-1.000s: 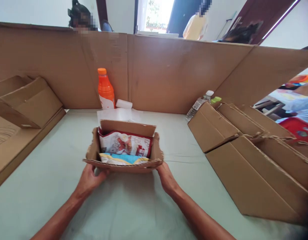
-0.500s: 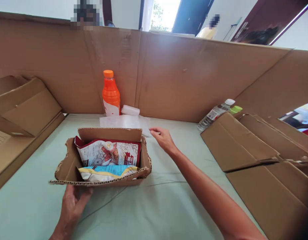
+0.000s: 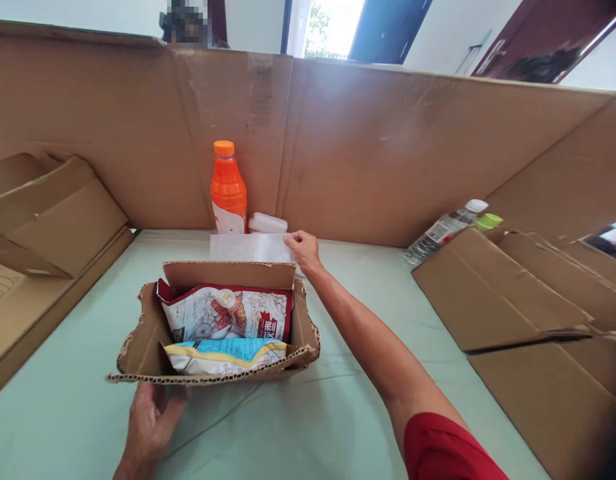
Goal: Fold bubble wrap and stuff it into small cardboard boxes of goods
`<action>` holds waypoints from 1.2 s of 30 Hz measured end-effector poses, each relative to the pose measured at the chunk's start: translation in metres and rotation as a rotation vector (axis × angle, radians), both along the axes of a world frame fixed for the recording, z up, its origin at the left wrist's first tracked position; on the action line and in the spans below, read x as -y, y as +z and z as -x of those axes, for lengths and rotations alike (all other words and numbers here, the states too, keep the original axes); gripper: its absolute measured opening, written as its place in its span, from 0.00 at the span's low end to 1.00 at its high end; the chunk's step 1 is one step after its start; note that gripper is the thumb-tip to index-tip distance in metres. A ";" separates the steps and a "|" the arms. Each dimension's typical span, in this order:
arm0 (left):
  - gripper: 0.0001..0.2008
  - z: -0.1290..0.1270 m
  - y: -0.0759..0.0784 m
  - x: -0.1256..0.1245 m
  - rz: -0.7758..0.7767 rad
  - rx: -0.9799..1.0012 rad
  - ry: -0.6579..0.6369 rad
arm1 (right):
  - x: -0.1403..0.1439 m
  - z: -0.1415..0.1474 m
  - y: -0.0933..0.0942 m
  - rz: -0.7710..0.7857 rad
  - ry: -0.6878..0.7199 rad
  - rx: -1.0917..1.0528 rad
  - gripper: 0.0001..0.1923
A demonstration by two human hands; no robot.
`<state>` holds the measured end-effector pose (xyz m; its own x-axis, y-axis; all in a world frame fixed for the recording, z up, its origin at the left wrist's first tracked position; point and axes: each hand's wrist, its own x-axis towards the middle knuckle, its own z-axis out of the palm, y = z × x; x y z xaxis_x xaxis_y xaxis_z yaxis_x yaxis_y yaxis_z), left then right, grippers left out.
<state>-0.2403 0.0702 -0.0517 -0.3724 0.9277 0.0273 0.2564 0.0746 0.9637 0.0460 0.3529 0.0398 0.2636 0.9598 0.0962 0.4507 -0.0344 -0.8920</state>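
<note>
Pale green tabletop (image 3: 338, 413) walled by brown cardboard; an open torn cardboard box (image 3: 303, 327) holding snack packets sits centre. Left hand (image 3: 151, 420) grips its near flap, fingers closed underneath; right hand (image 3: 302, 248) pinches a clear plastic sheet (image 3: 248, 247) beside an orange bottle (image 3: 229, 190)

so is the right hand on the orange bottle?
No, the right hand rests on the edge of the clear plastic sheet behind the cardboard box, while the orange bottle stands untouched beyond it.
</note>
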 end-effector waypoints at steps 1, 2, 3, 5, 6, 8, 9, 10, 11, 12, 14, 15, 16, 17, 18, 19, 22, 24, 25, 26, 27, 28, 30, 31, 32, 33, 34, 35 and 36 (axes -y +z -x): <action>0.32 0.000 0.000 -0.002 -0.020 0.029 -0.008 | 0.010 -0.004 0.003 -0.016 0.004 -0.051 0.09; 0.33 0.000 0.000 -0.003 -0.034 0.053 -0.019 | 0.023 -0.009 0.006 -0.030 0.007 -0.102 0.10; 0.33 0.001 0.000 -0.004 -0.041 0.072 -0.029 | 0.037 -0.016 0.009 -0.043 0.004 -0.152 0.11; 0.32 0.001 0.000 -0.006 -0.043 0.097 -0.040 | 0.070 -0.035 0.014 -0.066 -0.018 -0.240 0.17; 0.32 0.001 0.002 -0.007 -0.047 0.103 -0.035 | 0.089 -0.047 0.015 -0.075 -0.035 -0.273 0.21; 0.30 -0.001 0.006 -0.008 -0.061 0.094 -0.005 | 0.134 -0.070 0.014 -0.071 -0.076 -0.351 0.27; 0.29 -0.003 0.009 -0.008 -0.071 0.081 0.014 | 0.159 -0.081 0.011 -0.052 -0.099 -0.401 0.30; 0.28 -0.005 0.013 -0.008 -0.080 0.068 0.026 | 0.184 -0.091 0.008 -0.013 -0.116 -0.454 0.32; 0.27 -0.006 0.018 -0.008 -0.088 0.057 0.031 | 0.211 -0.099 0.004 0.049 -0.125 -0.503 0.33; 0.28 -0.008 0.022 -0.008 -0.090 0.050 0.026 | 0.237 -0.105 0.001 0.132 -0.119 -0.540 0.34; 0.29 -0.009 0.030 -0.009 -0.079 0.043 0.019 | 0.286 -0.114 -0.004 0.332 -0.042 -0.551 0.34; 0.30 -0.008 0.034 -0.008 -0.065 0.042 0.010 | 0.307 -0.118 -0.005 0.430 0.030 -0.526 0.33; 0.31 -0.007 0.036 -0.008 -0.051 0.043 0.002 | 0.326 -0.121 -0.005 0.504 0.102 -0.476 0.31; 0.31 -0.005 0.038 -0.007 -0.040 0.049 -0.008 | 0.341 -0.125 -0.005 0.537 0.158 -0.393 0.29; 0.32 -0.003 0.039 -0.006 -0.034 0.057 -0.018 | 0.352 -0.128 -0.003 0.527 0.196 -0.275 0.27; 0.33 -0.001 0.040 -0.004 -0.034 0.065 -0.023 | 0.360 -0.132 -0.002 0.477 0.216 -0.128 0.25; 0.34 0.001 0.043 -0.002 -0.039 0.055 -0.014 | 0.363 -0.135 -0.002 0.178 0.283 0.336 0.19; 0.34 -0.001 0.046 -0.006 -0.037 0.029 -0.021 | 0.355 -0.131 -0.010 -0.003 0.409 0.578 0.23; 0.34 -0.002 0.048 -0.010 -0.036 0.013 -0.028 | 0.349 -0.126 -0.015 -0.069 0.470 0.676 0.27; 0.33 -0.004 0.050 -0.016 -0.038 -0.003 -0.035 | 0.343 -0.121 -0.022 -0.118 0.519 0.760 0.29; 0.33 -0.006 0.053 -0.022 -0.040 -0.016 -0.043 | 0.337 -0.116 -0.030 -0.154 0.549 0.823 0.29; 0.32 -0.007 0.055 -0.028 -0.045 -0.023 -0.053 | 0.331 -0.111 -0.038 -0.184 0.562 0.861 0.28; 0.31 -0.010 0.059 -0.036 -0.060 -0.041 -0.075 | 0.323 -0.103 -0.050 -0.251 0.555 0.877 0.22; 0.32 -0.011 0.060 -0.035 -0.077 -0.065 -0.073 | 0.321 -0.101 -0.054 -0.284 0.543 0.864 0.19; 0.34 -0.013 0.061 -0.030 -0.108 -0.108 -0.049 | 0.320 -0.099 -0.055 -0.312 0.529 0.840 0.17; 0.36 -0.016 0.062 -0.021 -0.152 -0.172 -0.007 | 0.322 -0.099 -0.054 -0.327 0.519 0.805 0.16; 0.38 -0.020 0.062 -0.007 -0.214 -0.252 0.037 | 0.324 -0.098 -0.050 -0.326 0.515 0.763 0.16; 0.39 -0.026 0.061 0.009 -0.282 -0.337 0.057 | 0.328 -0.098 -0.044 -0.304 0.522 0.713 0.15; 0.38 -0.034 0.061 0.027 -0.344 -0.416 0.034 | 0.333 -0.098 -0.037 -0.263 0.543 0.661 0.15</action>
<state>-0.2068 0.0430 0.0091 -0.2950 0.8270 0.4786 0.6243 -0.2124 0.7518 0.1438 0.0200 0.0032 -0.4080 0.8616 0.3021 0.7697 0.5025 -0.3936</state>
